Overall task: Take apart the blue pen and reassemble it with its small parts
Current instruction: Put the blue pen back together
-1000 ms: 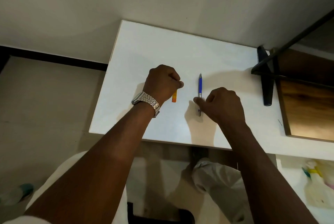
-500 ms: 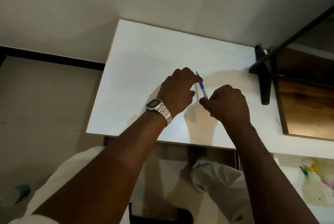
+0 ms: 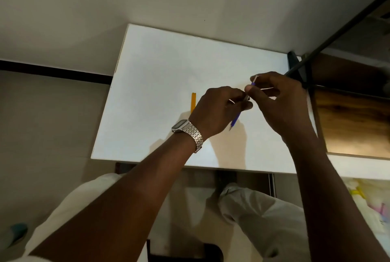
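Most of the blue pen (image 3: 236,119) is lost between the two hands, held slanting above the white table (image 3: 156,84); only its tip end and a pale top end show. The left hand (image 3: 219,109) pinches the lower barrel and the right hand (image 3: 278,101) pinches the upper part. One flat orange strip (image 3: 193,102) lies on the table beside a metal-link wristwatch (image 3: 188,131).

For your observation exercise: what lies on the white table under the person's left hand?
An orange piece lies flat on the white table, its near end hidden behind the left hand. Anything else beneath that hand is covered.
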Tool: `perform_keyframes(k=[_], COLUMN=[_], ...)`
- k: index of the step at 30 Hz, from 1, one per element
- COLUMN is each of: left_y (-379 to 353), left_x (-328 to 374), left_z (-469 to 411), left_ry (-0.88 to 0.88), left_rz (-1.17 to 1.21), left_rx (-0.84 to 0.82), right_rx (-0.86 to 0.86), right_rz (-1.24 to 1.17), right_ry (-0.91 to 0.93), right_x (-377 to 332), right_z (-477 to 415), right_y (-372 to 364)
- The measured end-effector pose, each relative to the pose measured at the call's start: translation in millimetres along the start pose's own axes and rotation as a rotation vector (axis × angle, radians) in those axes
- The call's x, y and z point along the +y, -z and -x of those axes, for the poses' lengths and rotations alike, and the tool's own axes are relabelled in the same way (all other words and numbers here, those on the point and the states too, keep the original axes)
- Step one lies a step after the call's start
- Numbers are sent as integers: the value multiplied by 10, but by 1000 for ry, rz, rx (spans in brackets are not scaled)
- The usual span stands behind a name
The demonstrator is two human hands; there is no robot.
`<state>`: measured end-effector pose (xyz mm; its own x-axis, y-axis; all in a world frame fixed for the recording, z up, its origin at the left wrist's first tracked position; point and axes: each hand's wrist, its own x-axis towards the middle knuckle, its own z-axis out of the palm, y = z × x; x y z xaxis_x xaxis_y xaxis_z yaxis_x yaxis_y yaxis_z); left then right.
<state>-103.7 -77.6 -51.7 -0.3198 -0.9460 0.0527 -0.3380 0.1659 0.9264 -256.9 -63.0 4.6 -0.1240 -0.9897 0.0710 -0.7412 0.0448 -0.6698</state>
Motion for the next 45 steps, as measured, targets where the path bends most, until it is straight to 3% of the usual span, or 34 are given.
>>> perform_keyframes(k=[6,12,24,45], left_y=[13,15,47,51], left_x=[-65,-83,-129,-166], left_z=[-41,-43,-60,-61], left_ry=[185,252,303,313], left_rz=[401,534,566,611], left_rx=[-150,-172,-136,-139], right_rx=[-116,-192,-207,-191], right_rz=[-363,-527,-670,-710], right_ry=[-162,-223,-253,-279], right_x=[128,183,158,193], right_z=[-96,-93,-103,-131], right_y=[-98,-125,-179,-199])
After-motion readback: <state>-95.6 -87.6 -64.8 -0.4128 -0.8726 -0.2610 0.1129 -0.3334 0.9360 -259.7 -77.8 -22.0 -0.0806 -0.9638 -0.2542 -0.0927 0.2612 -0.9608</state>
